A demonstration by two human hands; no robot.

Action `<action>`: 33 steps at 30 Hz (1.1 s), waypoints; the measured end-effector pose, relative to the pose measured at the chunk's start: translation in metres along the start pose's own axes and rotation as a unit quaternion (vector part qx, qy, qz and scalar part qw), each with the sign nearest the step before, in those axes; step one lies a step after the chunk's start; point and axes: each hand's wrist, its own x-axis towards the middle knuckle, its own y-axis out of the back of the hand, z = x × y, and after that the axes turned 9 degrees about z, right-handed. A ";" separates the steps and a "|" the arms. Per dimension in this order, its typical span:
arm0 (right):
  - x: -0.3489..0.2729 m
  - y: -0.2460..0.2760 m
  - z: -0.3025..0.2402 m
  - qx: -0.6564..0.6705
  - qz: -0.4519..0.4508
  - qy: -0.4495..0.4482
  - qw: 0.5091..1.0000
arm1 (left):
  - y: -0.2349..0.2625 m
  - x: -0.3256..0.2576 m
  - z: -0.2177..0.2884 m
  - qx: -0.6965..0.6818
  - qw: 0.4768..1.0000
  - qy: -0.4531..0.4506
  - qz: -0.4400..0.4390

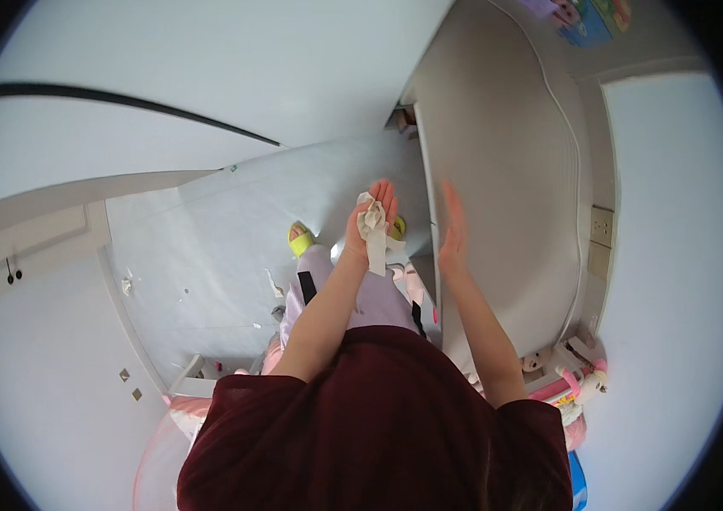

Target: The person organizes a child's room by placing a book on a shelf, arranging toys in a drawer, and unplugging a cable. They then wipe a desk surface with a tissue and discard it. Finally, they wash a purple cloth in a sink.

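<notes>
In front of my body, my left hand (385,200) is turned palm up with its fingers stretched out. A crumpled strip of off-white paper, perhaps tissue (372,223), lies across that palm under the thumb, and its loose ends hang down past the wrist. My right hand (453,228) is held apart to the right, seen edge-on, fingers straight and slightly blurred. It holds nothing and is over the edge of a broad beige surface (498,170). Below the hands, the yellow-green slippers (300,240) on my feet stand on the floor.
Scraps of paper (275,284) and another crumpled piece (127,284) lie on the pale grey floor (217,230). White cabinet fronts (208,77) rise ahead. A white cable (570,128) runs along the beige surface, near a wall socket (602,226). Plush toys (583,387) sit at lower right.
</notes>
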 end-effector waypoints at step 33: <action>-0.260 -0.757 -0.297 0.185 -0.493 0.023 0.850 | 0.054 -0.475 0.571 -0.272 0.820 -0.497 -0.079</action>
